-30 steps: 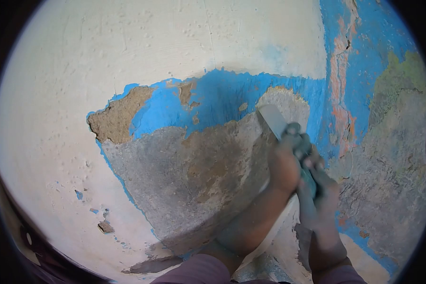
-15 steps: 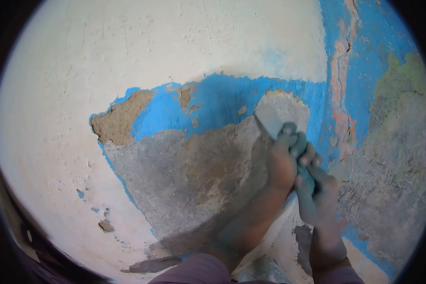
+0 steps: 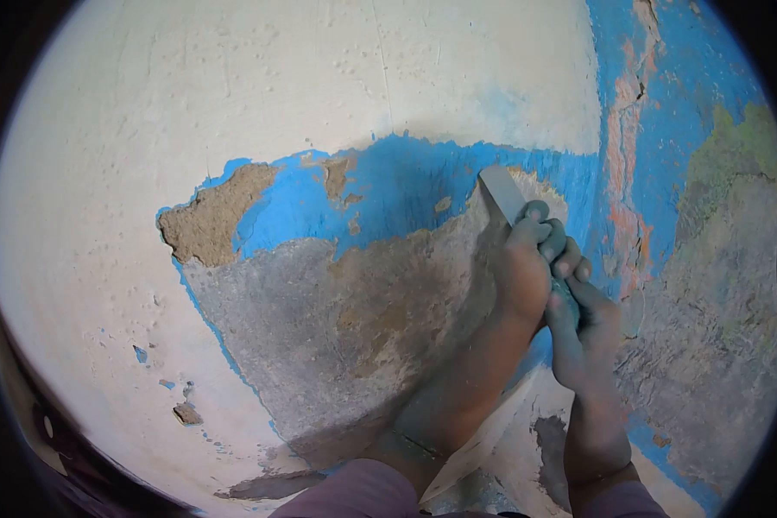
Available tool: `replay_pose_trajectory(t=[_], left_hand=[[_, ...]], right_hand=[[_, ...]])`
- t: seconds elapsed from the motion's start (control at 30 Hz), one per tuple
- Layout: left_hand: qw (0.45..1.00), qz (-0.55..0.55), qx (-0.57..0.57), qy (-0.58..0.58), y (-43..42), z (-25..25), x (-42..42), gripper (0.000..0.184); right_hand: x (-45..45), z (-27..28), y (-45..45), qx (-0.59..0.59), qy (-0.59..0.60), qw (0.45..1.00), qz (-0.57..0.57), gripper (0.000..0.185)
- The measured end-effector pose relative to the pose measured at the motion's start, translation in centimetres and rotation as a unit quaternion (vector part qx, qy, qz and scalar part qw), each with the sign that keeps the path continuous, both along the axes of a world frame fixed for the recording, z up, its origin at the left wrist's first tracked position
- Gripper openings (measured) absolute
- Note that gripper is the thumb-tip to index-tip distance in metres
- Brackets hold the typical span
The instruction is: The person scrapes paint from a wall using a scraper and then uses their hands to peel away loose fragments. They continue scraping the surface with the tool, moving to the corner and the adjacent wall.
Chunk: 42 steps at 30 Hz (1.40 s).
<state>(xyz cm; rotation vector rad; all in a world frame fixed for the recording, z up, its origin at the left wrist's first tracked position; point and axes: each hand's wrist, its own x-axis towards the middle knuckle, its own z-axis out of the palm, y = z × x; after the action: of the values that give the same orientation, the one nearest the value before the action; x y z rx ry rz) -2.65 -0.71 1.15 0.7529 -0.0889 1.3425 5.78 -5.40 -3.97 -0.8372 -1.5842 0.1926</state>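
Observation:
A scraper (image 3: pixel 502 195) with a flat grey blade rests against the wall, its tip on the lower edge of the blue paint (image 3: pixel 388 190). My left hand (image 3: pixel 525 263) is closed round it just behind the blade. Lower down, my right hand (image 3: pixel 585 332) wraps the greenish handle, most of which the fingers hide. Both hands look dusted with grey-blue powder. Beside the blade lies a bare patch of plaster (image 3: pixel 540 187) with a pale rough rim.
Cream paint (image 3: pixel 259 86) covers the wall above and to the left. Bare grey plaster (image 3: pixel 302 337) spreads below the blue band, with a crumbly brown hollow (image 3: pixel 216 216) at its left. A pinkish crack (image 3: pixel 622 164) runs down the blue wall on the right.
The scraper and both hands have shifted up and slightly right, bringing the blade tip from the grey plaster to the blue paint's edge. Both hands keep their hold.

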Motion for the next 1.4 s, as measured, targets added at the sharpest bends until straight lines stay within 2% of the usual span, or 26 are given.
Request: replay_pose_trajectory(t=[0.1, 0.17, 0.2, 0.27, 0.33, 0.4, 0.47, 0.5, 0.57, 0.6, 0.7, 0.77, 0.9, 1.0, 1.07, 1.1, 1.2, 1.27, 1.3, 1.4], left_hand=[[0.999, -0.027, -0.01, -0.023, -1.6, -1.3, -0.3, 0.006], [0.998, -0.037, 0.001, -0.044, -0.3, -2.3, -0.4, 0.006], [0.996, -0.047, 0.0, -0.069, -0.1, -2.5, -0.5, 0.005], [0.999, -0.022, 0.004, -0.037, 0.3, -1.9, -0.2, 0.006], [1.0, -0.001, 0.018, -0.001, -0.5, -0.9, -0.5, 0.008], [0.999, -0.023, 0.022, -0.028, -1.5, -2.8, -0.7, 0.009], [0.997, -0.045, 0.031, -0.057, -1.2, -3.4, -0.7, 0.01], [0.997, -0.042, 0.021, -0.054, -0.7, -3.5, -0.6, 0.01], [0.998, -0.035, 0.0, -0.05, -0.1, -3.3, -0.7, 0.011], [0.999, -0.023, 0.011, -0.038, 0.2, -2.2, -0.6, 0.011], [0.999, -0.013, 0.024, -0.034, -0.5, -1.9, -0.7, 0.012], [0.994, -0.077, 0.033, -0.071, -0.9, -3.7, -0.9, 0.013], [0.996, -0.048, 0.017, -0.076, 0.3, -2.9, -0.8, 0.013], [0.994, -0.061, 0.042, -0.086, -0.3, -2.7, -0.9, 0.013], [0.992, -0.085, 0.036, -0.085, -0.6, -4.2, -1.2, 0.013], [0.992, -0.086, 0.038, -0.085, -0.4, -4.0, -1.2, 0.013], [0.995, -0.051, 0.019, -0.086, 0.1, -2.7, -1.2, 0.012], [0.994, -0.055, 0.036, -0.082, -0.2, -1.4, -1.2, 0.012], [0.994, -0.055, 0.036, -0.082, -0.3, -2.2, -1.2, 0.012], [0.99, -0.101, 0.04, -0.091, -0.2, -4.0, -1.4, 0.013]], right_hand=[[0.3, -0.6, -1.3, 0.039, -0.007, 0.999, 0.03, 0.023], [0.2, -1.0, -1.4, 0.135, -0.102, 0.985, -0.02, 0.022], [0.1, -1.0, -1.0, 0.133, -0.101, 0.986, -0.02, 0.022], [-0.1, -0.9, 0.4, 0.022, 0.011, 1.0, 0.018, 0.022], [-0.2, -0.7, 0.0, 0.032, 0.01, 0.999, 0.037, 0.022], [0.1, -1.4, -1.1, 0.04, 0.017, 0.998, 0.048, 0.021], [0.2, -2.3, -1.8, 0.159, -0.089, 0.983, -0.02, 0.02], [0.1, -2.0, -1.1, 0.16, -0.089, 0.983, -0.017, 0.02], [-0.4, -1.5, 0.3, 0.045, -0.047, 0.997, -0.028, 0.017], [-0.4, -1.5, 0.1, 0.041, -0.047, 0.998, -0.027, 0.017], [-0.3, -0.8, -0.4, 0.072, 0.001, 0.997, 0.012, 0.017], [-0.2, -2.0, -1.4, 0.112, -0.068, 0.991, -0.016, 0.017], [-0.5, -1.5, 0.0, 0.069, -0.069, 0.995, -0.021, 0.017], [-0.7, -1.2, -0.7, 0.074, -0.02, 0.997, -0.011, 0.016], [-0.3, -2.2, -1.2, 0.117, -0.095, 0.988, -0.024, 0.018], [-0.3, -2.0, -1.0, 0.119, -0.095, 0.988, -0.024, 0.018], [-0.6, -1.1, -0.4, 0.051, -0.101, 0.993, -0.037, 0.02], [-1.1, -0.3, -0.4, 0.063, -0.017, 0.998, 0.014, 0.021], [-1.0, -0.8, -0.6, 0.062, -0.018, 0.998, 0.015, 0.021], [-1.0, -2.1, -1.0, 0.116, -0.079, 0.99, -0.018, 0.022]])
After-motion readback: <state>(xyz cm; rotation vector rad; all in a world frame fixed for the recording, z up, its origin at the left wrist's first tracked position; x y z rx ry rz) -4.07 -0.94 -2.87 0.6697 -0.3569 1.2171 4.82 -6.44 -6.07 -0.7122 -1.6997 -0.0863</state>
